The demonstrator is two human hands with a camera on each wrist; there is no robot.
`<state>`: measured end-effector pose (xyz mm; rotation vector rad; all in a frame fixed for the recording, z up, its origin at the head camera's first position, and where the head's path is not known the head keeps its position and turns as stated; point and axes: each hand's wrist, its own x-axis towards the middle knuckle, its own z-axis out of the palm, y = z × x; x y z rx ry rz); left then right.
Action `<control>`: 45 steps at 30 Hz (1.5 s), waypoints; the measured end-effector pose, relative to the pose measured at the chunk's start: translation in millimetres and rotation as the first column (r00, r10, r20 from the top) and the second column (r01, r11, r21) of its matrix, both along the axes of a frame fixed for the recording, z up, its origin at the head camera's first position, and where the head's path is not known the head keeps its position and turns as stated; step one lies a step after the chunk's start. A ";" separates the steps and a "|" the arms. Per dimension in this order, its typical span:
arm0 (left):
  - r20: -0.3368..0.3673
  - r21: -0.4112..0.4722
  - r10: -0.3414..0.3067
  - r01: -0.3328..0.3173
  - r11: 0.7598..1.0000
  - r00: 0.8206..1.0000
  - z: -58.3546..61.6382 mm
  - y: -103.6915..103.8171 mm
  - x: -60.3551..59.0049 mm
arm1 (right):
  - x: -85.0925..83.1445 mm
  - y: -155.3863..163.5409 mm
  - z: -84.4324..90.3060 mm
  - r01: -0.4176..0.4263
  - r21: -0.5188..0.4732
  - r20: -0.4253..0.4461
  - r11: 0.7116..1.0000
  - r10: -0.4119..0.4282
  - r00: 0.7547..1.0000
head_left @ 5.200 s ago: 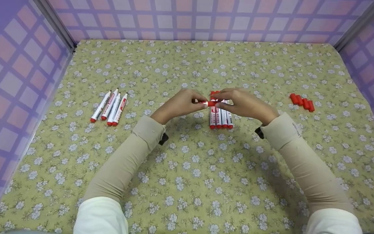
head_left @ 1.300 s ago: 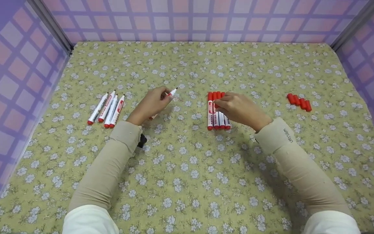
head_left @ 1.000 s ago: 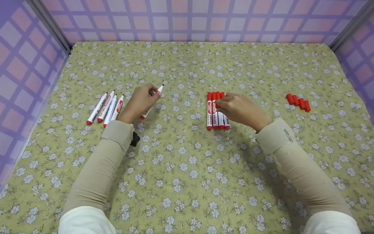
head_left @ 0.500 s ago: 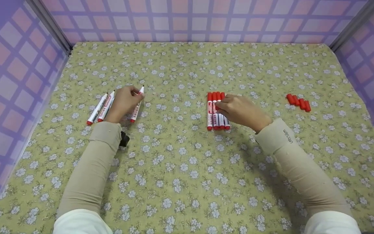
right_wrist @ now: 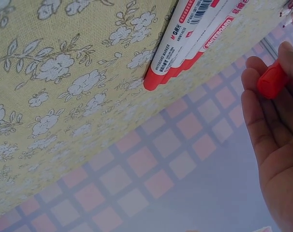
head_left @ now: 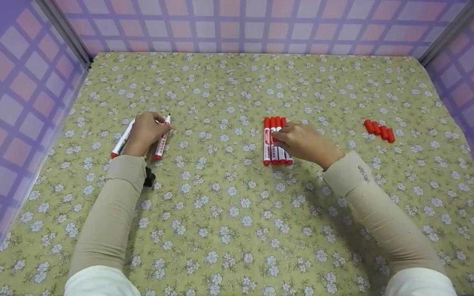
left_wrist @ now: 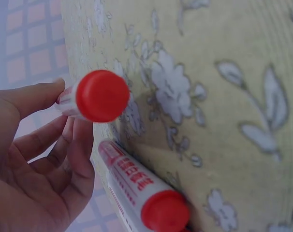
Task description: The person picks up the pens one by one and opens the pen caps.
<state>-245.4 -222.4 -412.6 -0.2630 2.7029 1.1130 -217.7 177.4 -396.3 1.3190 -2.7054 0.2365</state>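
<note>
My left hand [head_left: 145, 130] grips a white marker [head_left: 162, 137] with a red end and no cap, low over the cloth and right beside the uncapped markers [head_left: 121, 139] lying at the left. The left wrist view shows the held marker's red end [left_wrist: 102, 95] between my fingers [left_wrist: 35, 145], with another marker [left_wrist: 144, 191] lying below it. My right hand [head_left: 298, 139] rests at the row of red-capped markers [head_left: 270, 139] in the middle. It pinches a loose red cap [right_wrist: 271, 79], seen in the right wrist view next to the row [right_wrist: 195, 38].
A small cluster of loose red caps [head_left: 379, 130] lies at the right. The floral cloth [head_left: 237, 213] covers the whole table. Purple checked walls [head_left: 237, 24] close it in at the back and on both sides.
My left hand has carried the uncapped marker leftward from the middle to the group at the left and lowered it. My right hand has stayed at the capped row with the cap.
</note>
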 end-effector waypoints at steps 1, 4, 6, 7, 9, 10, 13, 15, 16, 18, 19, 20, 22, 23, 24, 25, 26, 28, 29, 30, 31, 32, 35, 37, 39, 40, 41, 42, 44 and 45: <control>0.001 -0.016 0.003 -0.003 1.000 1.000 0.3 -0.5 0.0 | 0.1 0.0 -0.2 -0.004 -0.004 0.004 1.000 0.004 1.000; 0.001 -0.052 0.009 -0.009 0.999 1.000 0.7 -2.1 0.5 | 0.6 0.3 -0.4 -0.011 -0.010 0.014 1.000 0.011 1.000; -0.008 -0.075 0.008 -0.009 0.997 1.000 0.8 -3.4 1.3 | 0.9 0.5 -0.2 -0.017 -0.013 0.022 1.000 0.017 1.000; -0.012 -0.079 0.006 -0.007 0.997 1.000 0.4 -4.1 1.7 | 1.0 0.6 0.0 -0.020 -0.013 0.023 1.000 0.021 1.000; -0.021 -0.087 0.000 -0.002 0.996 1.000 -0.3 -5.3 2.6 | 1.1 0.6 0.0 -0.027 -0.014 0.023 1.000 0.027 0.999; -0.028 -0.093 -0.004 0.001 0.996 1.000 -0.8 -5.9 2.9 | 1.2 0.4 0.0 -0.030 -0.014 0.023 0.999 0.030 0.999; -0.046 -0.108 -0.014 0.009 0.994 0.999 -2.1 -6.9 3.6 | 1.5 -0.1 0.1 -0.036 -0.013 0.018 0.999 0.036 0.999; -0.057 -0.121 -0.019 0.012 0.993 0.998 -3.1 -7.4 3.6 | 1.6 -0.6 -0.3 -0.037 -0.009 0.017 0.999 0.037 0.999; -0.062 -0.128 -0.019 0.011 0.992 0.998 -3.5 -7.3 3.7 | 1.5 -0.7 -0.3 -0.037 -0.004 0.016 0.999 0.037 0.999; -0.067 -0.138 -0.020 0.011 0.990 0.998 -4.0 -6.8 3.6 | 1.5 -0.9 -0.6 -0.037 0.001 0.018 0.999 0.037 0.999; -0.070 -0.146 -0.020 0.009 0.989 0.997 -4.1 -6.5 3.7 | 1.5 -1.0 -0.6 -0.036 0.002 0.019 0.999 0.036 0.999; -0.076 -0.158 -0.019 0.007 0.987 0.997 -4.3 -6.5 3.9 | 1.6 -1.1 -0.5 -0.037 0.000 0.022 0.999 0.037 0.999; -0.089 -0.179 -0.017 0.001 0.984 0.996 -4.5 -6.4 4.2 | 1.9 -1.1 -0.6 -0.037 0.001 0.026 0.999 0.037 0.999; -0.096 -0.193 -0.019 0.000 0.981 0.995 -4.8 -6.3 3.9 | 2.0 -0.9 -0.6 -0.036 0.000 0.031 0.999 0.036 0.999; -0.105 -0.208 -0.019 -0.003 0.978 0.994 -5.1 -6.3 3.8 | 2.1 -0.7 -0.5 -0.036 0.001 0.035 0.999 0.036 0.999; -0.111 -0.222 -0.017 -0.008 0.975 0.994 -5.6 -6.6 3.7 | 2.1 -0.4 -0.7 -0.037 0.000 0.040 0.999 0.037 0.999; -0.115 -0.231 -0.017 -0.010 0.973 0.993 -6.2 -6.9 3.3 | 2.1 -0.2 -0.7 -0.037 0.000 0.044 0.999 0.037 0.998; -0.121 -0.243 -0.018 -0.012 0.970 0.992 -7.1 -7.3 2.7 | 1.9 0.4 -0.9 -0.037 -0.003 0.047 0.999 0.037 0.998; -0.120 -0.245 -0.017 -0.013 0.969 0.993 -7.7 -7.5 2.4 | 1.7 0.5 -1.0 -0.038 -0.005 0.046 0.999 0.038 0.998; -0.119 -0.243 -0.014 -0.015 0.970 0.993 -8.0 -7.5 2.5 | 1.6 0.8 -1.1 -0.039 -0.006 0.044 0.999 0.039 0.998; -0.119 -0.239 -0.011 -0.017 0.971 0.993 -8.1 -7.6 2.8 | 1.6 1.0 -1.2 -0.039 -0.007 0.041 0.999 0.039 0.998; -0.120 -0.231 -0.010 -0.018 0.973 0.993 -8.3 -7.8 2.9 | 1.6 1.2 -1.1 -0.039 -0.007 0.039 0.999 0.039 0.998; -0.116 -0.192 0.004 -0.026 0.981 0.993 -8.6 -7.6 3.7 | 1.7 2.1 -1.2 -0.038 -0.009 0.034 0.999 0.038 0.999; -0.110 -0.166 0.009 -0.027 0.986 0.994 -8.7 -7.8 4.1 | 1.6 2.6 -1.4 -0.037 -0.010 0.036 0.999 0.037 0.999; -0.102 -0.144 0.012 -0.027 0.989 0.995 -8.7 -7.7 4.5 | 1.6 2.8 -1.1 -0.039 -0.012 0.041 0.999 0.039 0.998; -0.098 -0.139 0.013 -0.026 0.990 0.995 -8.5 -7.9 4.7 | 1.3 3.0 -1.1 -0.040 -0.011 0.043 0.999 0.040 0.998; -0.093 -0.135 0.013 -0.026 0.990 0.996 -8.2 -7.9 4.8 | 1.3 3.3 -0.9 -0.040 -0.011 0.047 0.999 0.041 0.998; -0.089 -0.130 0.013 -0.025 0.991 0.996 -7.7 -7.9 5.0 | 1.3 3.5 -0.6 -0.041 -0.013 0.050 0.999 0.041 0.998; -0.080 -0.118 0.013 -0.022 0.993 0.997 -6.6 -8.4 5.7 | 1.1 3.9 -0.4 -0.043 -0.020 0.056 0.999 0.044 0.997; -0.076 -0.113 0.012 -0.020 0.993 0.997 -6.1 -8.8 5.7 | 0.9 4.3 -0.4 -0.043 -0.023 0.058 0.999 0.044 0.997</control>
